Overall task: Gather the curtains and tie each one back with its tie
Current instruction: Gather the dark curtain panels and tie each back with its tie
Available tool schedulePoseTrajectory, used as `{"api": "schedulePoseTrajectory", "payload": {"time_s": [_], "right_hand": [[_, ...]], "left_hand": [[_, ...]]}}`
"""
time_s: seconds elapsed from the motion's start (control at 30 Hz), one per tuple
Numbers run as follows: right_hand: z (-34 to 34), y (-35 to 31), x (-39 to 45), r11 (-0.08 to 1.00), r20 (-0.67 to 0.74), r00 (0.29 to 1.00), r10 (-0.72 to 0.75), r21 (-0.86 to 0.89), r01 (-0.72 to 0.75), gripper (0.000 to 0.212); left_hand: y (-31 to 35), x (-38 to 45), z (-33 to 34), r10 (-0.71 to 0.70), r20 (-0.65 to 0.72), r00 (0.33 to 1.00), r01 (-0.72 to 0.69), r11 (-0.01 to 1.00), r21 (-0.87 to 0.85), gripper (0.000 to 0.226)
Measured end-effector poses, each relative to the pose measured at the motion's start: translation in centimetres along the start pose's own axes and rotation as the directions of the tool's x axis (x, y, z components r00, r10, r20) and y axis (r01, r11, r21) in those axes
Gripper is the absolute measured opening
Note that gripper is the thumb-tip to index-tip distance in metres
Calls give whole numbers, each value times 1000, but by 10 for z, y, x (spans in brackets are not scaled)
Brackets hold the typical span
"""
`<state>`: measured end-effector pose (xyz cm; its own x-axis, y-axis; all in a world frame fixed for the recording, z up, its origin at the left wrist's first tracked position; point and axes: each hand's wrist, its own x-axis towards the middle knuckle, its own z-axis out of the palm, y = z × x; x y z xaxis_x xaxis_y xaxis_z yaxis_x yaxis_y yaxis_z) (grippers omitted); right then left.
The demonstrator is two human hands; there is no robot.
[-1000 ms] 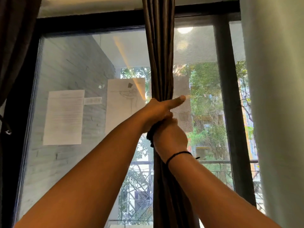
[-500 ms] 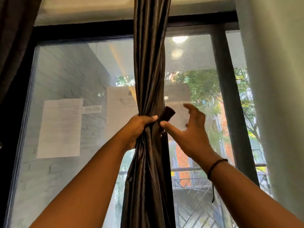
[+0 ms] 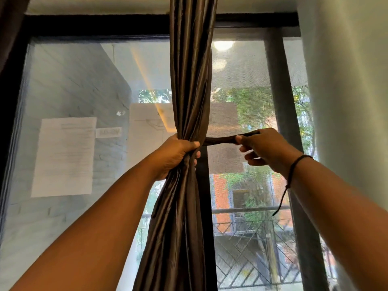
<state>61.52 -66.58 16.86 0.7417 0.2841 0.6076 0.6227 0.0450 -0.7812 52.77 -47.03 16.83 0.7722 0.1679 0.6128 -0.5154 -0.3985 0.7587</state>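
A dark brown satin curtain [image 3: 190, 85] hangs bunched and twisted in the middle of the window. My left hand [image 3: 177, 154] is wrapped around the gathered folds at mid height. A matching brown tie [image 3: 220, 140] runs level from the bundle to the right. My right hand [image 3: 266, 149] pinches the tie's free end between thumb and forefinger, pulled taut and about a hand's width from the curtain. The part of the tie behind the bundle is hidden.
Another dark curtain [image 3: 10, 24] hangs at the far left edge. A pale wall [image 3: 348, 101] stands close on the right. Papers [image 3: 65, 156] are stuck on the window glass [image 3: 84, 80]. A dark window mullion [image 3: 281, 122] rises behind my right hand.
My hands were stacked together on the bundle. The right hand came off, caught the tie end and drew it out to the right. The left hand kept its hold.
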Motion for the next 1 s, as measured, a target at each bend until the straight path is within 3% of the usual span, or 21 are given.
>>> {"api": "schedulePoseTrajectory", "payload": {"time_s": [0.13,0.23,0.3,0.37,0.47,0.57,0.73,0.9,1.0], "right_hand": [[-4,0,-4,999,42,998,-39,6,39,8],[-16,-3,-12,993,178,982,65,82,-81,19],[-20,-7,-16,991,137,983,122,-76,-112,26],[-16,-11,-16,943,19,1000,-14,-333,20,35],[6,-27,-23,923,139,962,-236,-277,266,55],[32,-41,-30,871,295,924,-245,-351,343,49],[41,-52,-26,920,283,940,-193,-282,273,17],[39,-56,-20,909,218,961,-173,-341,241,22],[35,-64,-21,829,311,940,-140,-482,283,26]], "left_hand": [[-6,-3,-4,8,-51,999,-12,997,-80,12],[-3,-10,-15,-81,67,994,97,957,-273,23],[1,-13,-23,-122,144,982,170,907,-385,31],[4,-15,-24,-126,186,974,196,882,-428,28],[7,-17,-14,-110,204,973,191,879,-437,17],[10,-15,-2,-118,205,972,201,868,-454,32],[14,-16,1,-184,212,960,261,864,-431,49],[16,-18,10,-169,150,974,215,898,-383,48],[16,-19,12,-158,105,982,186,908,-376,39]]}}
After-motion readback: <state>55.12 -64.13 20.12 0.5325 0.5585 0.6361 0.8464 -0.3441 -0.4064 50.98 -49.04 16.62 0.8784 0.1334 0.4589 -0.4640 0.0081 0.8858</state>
